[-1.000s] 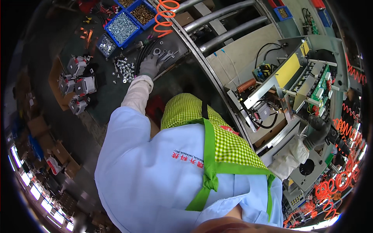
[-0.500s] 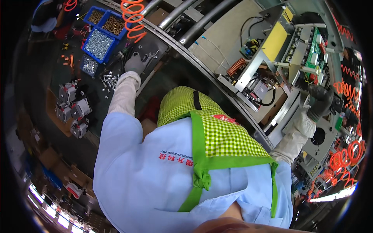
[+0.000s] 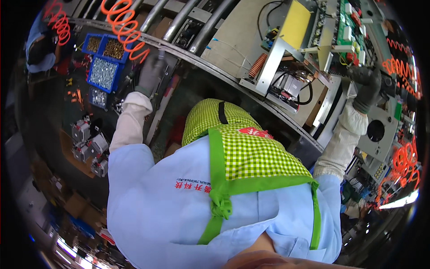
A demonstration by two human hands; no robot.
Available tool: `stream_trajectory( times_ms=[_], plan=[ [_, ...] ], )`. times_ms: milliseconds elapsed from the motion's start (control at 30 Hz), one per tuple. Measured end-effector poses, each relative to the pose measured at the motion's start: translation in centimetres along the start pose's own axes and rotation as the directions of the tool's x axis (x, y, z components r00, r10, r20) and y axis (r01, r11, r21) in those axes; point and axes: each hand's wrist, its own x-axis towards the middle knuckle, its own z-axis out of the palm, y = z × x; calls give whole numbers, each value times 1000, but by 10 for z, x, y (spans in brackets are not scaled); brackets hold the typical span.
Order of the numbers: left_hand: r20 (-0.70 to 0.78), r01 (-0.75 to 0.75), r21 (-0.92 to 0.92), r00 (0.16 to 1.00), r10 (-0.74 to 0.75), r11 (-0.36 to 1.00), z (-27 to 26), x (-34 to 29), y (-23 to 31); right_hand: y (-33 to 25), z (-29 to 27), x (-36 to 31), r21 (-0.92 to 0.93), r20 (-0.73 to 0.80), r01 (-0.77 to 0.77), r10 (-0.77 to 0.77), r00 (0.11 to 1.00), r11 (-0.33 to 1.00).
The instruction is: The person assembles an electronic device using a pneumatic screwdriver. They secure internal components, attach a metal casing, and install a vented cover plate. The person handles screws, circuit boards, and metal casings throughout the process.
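Observation:
My left hand [image 3: 151,77], in a grey glove, reaches over a dark tray at the bench edge, beside the blue bins of fasteners. Its fingers are smeared by motion; a metal tool end [image 3: 161,54] shows just beyond them, and I cannot tell whether it is held. At the right, my dark-gloved right hand [image 3: 368,80] has its fingers curled next to the open metal chassis [image 3: 273,67]. Whatever those fingers close on is hidden. Inside the chassis are a green circuit board [image 3: 348,27], a yellow sheet [image 3: 295,23] and a copper-coloured coil [image 3: 257,65].
Blue bins [image 3: 102,73] hold silver and brass fasteners. Several grey metal-cased parts [image 3: 96,144] sit at the left. Orange coiled hoses [image 3: 120,20] hang above. Metal rollers [image 3: 181,20] run beyond the rail. A panel with a round black opening [image 3: 375,130] stands at the right.
My left hand has moved forward over the place where wrenches lay, covering them. My right hand has shifted up along the chassis side. The whole view has turned slightly.

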Motion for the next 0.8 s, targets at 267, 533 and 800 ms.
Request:
stream_trajectory(
  times_ms=[267,533,800],
  plan=[
    [813,107,-469,439,382,877,154,-76,243,-9,10,-4,218,113,-51,26,993,975],
    [915,453,-352,353,197,820,213,-55,327,-17,23,-10,130,55,77,-85,995,988],
    [799,470,-517,564,207,715,252,-62,320,-20,27,-12,99,66,40,-47,997,994]
  ],
)
